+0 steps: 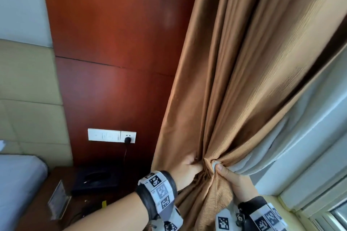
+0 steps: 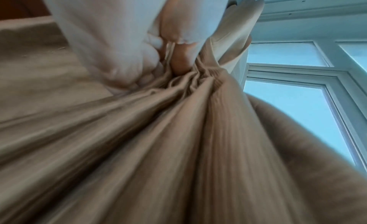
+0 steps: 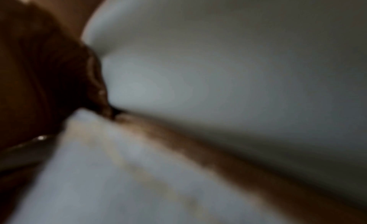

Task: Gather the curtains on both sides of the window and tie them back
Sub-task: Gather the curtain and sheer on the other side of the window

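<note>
A tan curtain (image 1: 242, 73) hangs beside the window, pulled into one bunch low down. A pale grey lining (image 1: 293, 137) shows on its window side. My left hand (image 1: 187, 165) grips the bunch from the left, its fingers buried in the folds. My right hand (image 1: 227, 173) pinches the gathered folds from the right, thumb on top. The left wrist view looks up the bunched curtain (image 2: 198, 133), with a finger (image 2: 181, 61) pressed into the folds. Only blurred grey lining (image 3: 198, 70) and dark fabric fill the right wrist view. I see no tie-back.
A red-brown wood panel (image 1: 116, 43) with a white switch and socket plate (image 1: 111, 135) stands left of the curtain. Below it sits a dark nightstand (image 1: 93, 180), with a bed (image 1: 16, 184) at the far left. The white window frame (image 1: 319, 208) lies at the lower right.
</note>
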Available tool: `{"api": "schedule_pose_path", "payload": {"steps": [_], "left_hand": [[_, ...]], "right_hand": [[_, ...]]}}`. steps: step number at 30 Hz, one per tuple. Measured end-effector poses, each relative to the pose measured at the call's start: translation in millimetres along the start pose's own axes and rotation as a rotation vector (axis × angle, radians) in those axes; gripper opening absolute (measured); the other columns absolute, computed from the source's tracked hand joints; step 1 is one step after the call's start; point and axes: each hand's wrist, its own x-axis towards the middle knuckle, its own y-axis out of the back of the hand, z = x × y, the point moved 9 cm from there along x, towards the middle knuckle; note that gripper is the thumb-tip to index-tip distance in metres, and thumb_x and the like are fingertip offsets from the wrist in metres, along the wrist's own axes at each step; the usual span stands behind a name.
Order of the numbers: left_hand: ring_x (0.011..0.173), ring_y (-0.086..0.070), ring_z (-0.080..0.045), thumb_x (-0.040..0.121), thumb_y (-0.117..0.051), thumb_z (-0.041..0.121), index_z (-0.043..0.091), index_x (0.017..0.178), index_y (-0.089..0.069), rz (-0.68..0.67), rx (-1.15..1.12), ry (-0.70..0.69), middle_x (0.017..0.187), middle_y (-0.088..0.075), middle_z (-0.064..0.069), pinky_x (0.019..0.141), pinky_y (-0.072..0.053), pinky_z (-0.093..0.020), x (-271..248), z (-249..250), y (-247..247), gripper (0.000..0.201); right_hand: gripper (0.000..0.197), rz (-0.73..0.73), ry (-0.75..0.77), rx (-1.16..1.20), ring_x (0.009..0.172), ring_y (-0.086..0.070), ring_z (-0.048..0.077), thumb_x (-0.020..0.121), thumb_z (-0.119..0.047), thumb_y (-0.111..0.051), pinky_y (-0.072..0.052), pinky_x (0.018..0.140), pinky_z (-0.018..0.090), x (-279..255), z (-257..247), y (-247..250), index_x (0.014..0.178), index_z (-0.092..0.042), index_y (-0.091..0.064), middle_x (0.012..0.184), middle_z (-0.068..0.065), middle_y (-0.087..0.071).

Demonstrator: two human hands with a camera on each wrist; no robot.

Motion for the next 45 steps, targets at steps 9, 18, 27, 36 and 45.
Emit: {"api": "schedule_pose_path", "payload": {"steps": [9,18,27,36,45], "left_hand": [[0.065,-0.069,-0.014,0.087,-0.064,0.021,0.013,0.080,-0.060,-0.025,0.172,0.159,0.071,-0.070,-0.007,0.079,-0.057,-0.038,18.9,9.8,60.8,0.011],[0.119,-0.057,-0.023,0.082,-0.071,0.034,0.018,0.141,-0.041,0.405,0.282,0.200,0.137,-0.055,-0.004,0.099,-0.043,-0.029,67.8,25.7,163.3,0.068],[0.107,-0.066,-0.021,0.077,-0.064,0.042,0.026,0.111,-0.068,0.126,0.097,0.033,0.110,-0.073,-0.001,0.103,-0.046,-0.046,44.5,12.0,60.9,0.038],[0.112,-0.059,-0.020,0.094,-0.056,0.031,0.009,0.121,-0.056,0.129,0.018,0.181,0.120,-0.062,-0.008,0.100,-0.044,-0.028,13.0,1.6,15.3,0.036],[0.080,-0.063,-0.011,0.097,-0.052,0.021,0.026,0.081,-0.064,0.130,0.034,0.180,0.080,-0.065,0.011,0.076,-0.050,-0.020,13.2,0.9,10.5,0.020]], "right_hand": [[0.027,-0.041,0.020,0.007,0.090,-0.072,0.015,0.059,-0.008,-0.086,-0.056,0.075,0.022,-10.6,-3.7,0.7,0.084,-0.016,-0.080,0.094,0.004,-0.077],[0.065,0.011,0.020,-0.065,0.094,-0.071,0.010,0.027,-0.052,-0.093,-0.053,0.080,0.021,-25.2,-14.7,7.0,0.084,-0.024,-0.080,0.096,-0.002,-0.077],[0.081,0.133,0.000,-0.095,0.113,-0.063,0.023,0.034,-0.050,-0.094,-0.041,0.107,0.046,-16.4,-7.5,19.6,0.104,-0.018,-0.071,0.115,0.005,-0.072],[0.074,0.188,0.086,-0.159,0.111,-0.064,0.021,0.048,-0.037,-0.091,-0.048,0.099,0.036,-6.0,-8.0,0.1,0.111,-0.010,-0.065,0.111,0.003,-0.073],[0.084,0.094,-0.013,-0.078,0.112,-0.064,0.016,0.045,-0.030,-0.089,-0.048,0.099,0.033,-3.8,-7.7,-5.9,0.121,-0.009,-0.060,0.116,0.001,-0.071]]}}
